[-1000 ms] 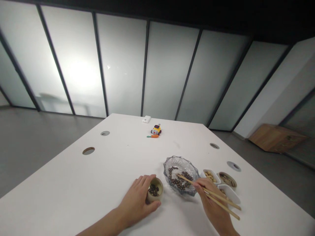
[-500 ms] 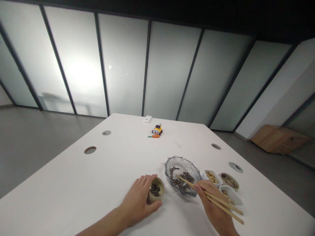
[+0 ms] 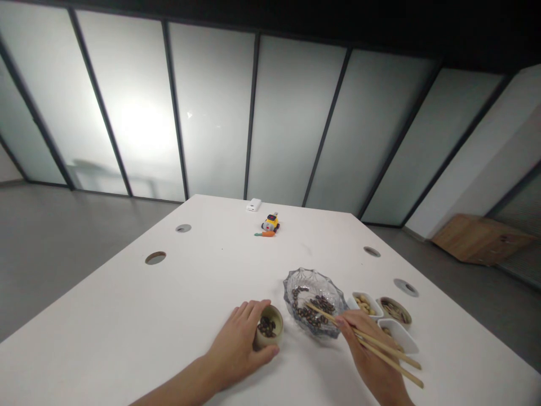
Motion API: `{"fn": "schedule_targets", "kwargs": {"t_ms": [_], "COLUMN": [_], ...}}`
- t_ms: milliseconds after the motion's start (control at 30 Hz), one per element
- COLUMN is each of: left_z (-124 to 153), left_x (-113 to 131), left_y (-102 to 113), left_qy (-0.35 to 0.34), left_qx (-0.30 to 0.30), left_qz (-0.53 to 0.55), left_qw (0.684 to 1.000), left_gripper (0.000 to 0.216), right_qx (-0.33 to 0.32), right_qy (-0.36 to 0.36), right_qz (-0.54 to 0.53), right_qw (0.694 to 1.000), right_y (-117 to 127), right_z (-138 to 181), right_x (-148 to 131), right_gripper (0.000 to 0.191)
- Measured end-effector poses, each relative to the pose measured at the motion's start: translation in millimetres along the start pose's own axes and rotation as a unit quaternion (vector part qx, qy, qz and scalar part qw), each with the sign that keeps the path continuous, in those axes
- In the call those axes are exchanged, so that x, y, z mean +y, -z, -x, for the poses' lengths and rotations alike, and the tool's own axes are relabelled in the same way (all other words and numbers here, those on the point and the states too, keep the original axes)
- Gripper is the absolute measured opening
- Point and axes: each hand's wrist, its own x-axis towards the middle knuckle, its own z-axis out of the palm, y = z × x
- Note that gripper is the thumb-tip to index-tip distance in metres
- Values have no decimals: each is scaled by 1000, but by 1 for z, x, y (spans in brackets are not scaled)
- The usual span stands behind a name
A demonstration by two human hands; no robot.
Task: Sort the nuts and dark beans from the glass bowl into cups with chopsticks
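My left hand (image 3: 240, 341) is wrapped round a small pale cup (image 3: 276, 318) on the table, with several dark beans (image 3: 266, 326) inside it. A pair of wooden chopsticks (image 3: 389, 345) is held in my right hand (image 3: 366, 352). Their tips reach into a scalloped clear glass bowl (image 3: 291, 301), touching or close above the dark beans (image 3: 323, 307) lying there; I cannot tell whether a bean is pinched between them. The bowl stands just right of the cup.
Right of the bowl sit a white dish of nuts (image 3: 364, 304), a round dish (image 3: 395, 311) and another white dish (image 3: 403, 337), partly behind my right hand. Farther back on the white table (image 3: 190, 293) lie a toy car (image 3: 271, 223), a toy carrot (image 3: 267, 234) and a white box-shaped device (image 3: 254, 204).
The chopstick tips have shifted very slightly to the right within the bowl, along with my right hand. My left hand stays on the cup.
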Motion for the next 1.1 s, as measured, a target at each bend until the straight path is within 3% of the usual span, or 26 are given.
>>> {"fn": "schedule_targets", "kwargs": {"t_ms": [333,900,1100], "left_z": [0,1,0], "left_x": [-1,-2,-2], "left_y": [0,0,0], "left_qy": [-3,-6,-9], "left_qx": [3,5,5], "left_qz": [1,-1,-5], "left_qw": [1000,1000,1000], "left_gripper": [75,74,73], "right_qx": [29,17,-15], "right_qy": [-1,4,-13], "right_qz": [-4,-17,-57], "right_qw": [1000,1000,998], "right_y": [1,2,-11], "right_z": [-3,-1,7], "right_x": [-6,-5,3], "right_gripper": [38,36,28]}}
